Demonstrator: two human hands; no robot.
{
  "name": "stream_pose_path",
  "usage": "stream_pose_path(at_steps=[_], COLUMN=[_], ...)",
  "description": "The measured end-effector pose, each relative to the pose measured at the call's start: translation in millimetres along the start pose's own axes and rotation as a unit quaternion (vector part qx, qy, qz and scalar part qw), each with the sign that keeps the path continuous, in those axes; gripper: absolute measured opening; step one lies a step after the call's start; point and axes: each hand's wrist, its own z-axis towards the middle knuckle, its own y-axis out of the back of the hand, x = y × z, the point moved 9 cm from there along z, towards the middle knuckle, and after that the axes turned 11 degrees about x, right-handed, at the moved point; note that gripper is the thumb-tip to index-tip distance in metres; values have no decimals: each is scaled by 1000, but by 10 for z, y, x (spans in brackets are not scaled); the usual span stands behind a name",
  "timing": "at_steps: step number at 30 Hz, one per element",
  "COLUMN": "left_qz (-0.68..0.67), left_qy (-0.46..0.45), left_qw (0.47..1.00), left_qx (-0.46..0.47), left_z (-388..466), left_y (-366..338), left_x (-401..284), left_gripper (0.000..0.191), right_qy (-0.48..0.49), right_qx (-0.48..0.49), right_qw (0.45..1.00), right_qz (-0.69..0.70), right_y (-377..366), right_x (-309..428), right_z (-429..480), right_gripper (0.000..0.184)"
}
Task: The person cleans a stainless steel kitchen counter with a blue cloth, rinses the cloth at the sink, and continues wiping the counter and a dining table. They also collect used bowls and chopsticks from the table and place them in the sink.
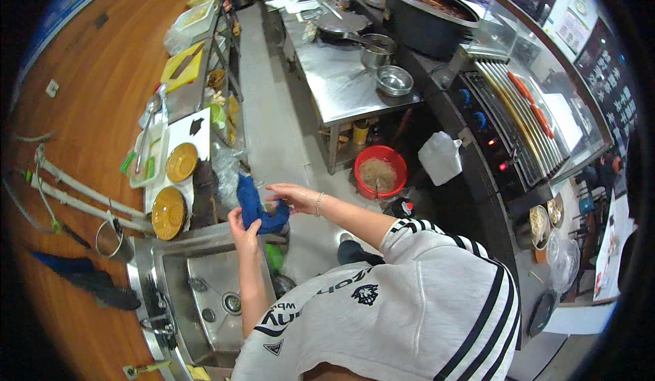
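A crumpled blue cloth [249, 199] hangs between my hands, above the floor beside the sink's corner. My left hand [246, 227] grips its lower left part, thumb across the fabric. At the cloth's right end is my right hand [296, 198], with a beaded bracelet on the wrist; its index finger points out and the other fingers are partly behind the cloth, so its hold on the cloth is unclear. A clear plastic bag [225, 168] lies just behind the cloth, at the edge of the left counter.
A steel sink [176, 299] lies at lower left, with yellow plates [169, 213] beyond it. A red basin [381, 171] stands on the floor near a steel table [343, 87]. At right, a roller grill [517, 120] holds sausages. A large black pot [427, 23] stands behind.
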Motion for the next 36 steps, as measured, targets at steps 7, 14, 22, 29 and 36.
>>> stream_pose_path(at_steps=[7, 14, 22, 29, 36], left_qz=[-18, 3, 82, -68, -9], left_qy=[68, 45, 105, 166, 44], left_qw=[993, 975, 972, 972, 987], left_qx=[97, 219, 196, 150, 157], left_z=[900, 1242, 1630, 1869, 2154], left_y=[-1157, -2099, -2056, -1776, -1376], left_x=[211, 290, 381, 544, -62], left_gripper=[35, 38, 40, 30, 17], right_qy=[48, 223, 209, 281, 56], right_qx=[-41, -108, -140, 13, -100], right_qw=[981, 969, 963, 944, 988], right_qz=[-184, -2, -93, 174, -103], right_y=[610, 1179, 1527, 1423, 1610], right_x=[697, 1436, 1794, 1796, 1528], right_z=[-704, -1212, -1272, -1047, -410], right_gripper=[39, 50, 33, 33, 22])
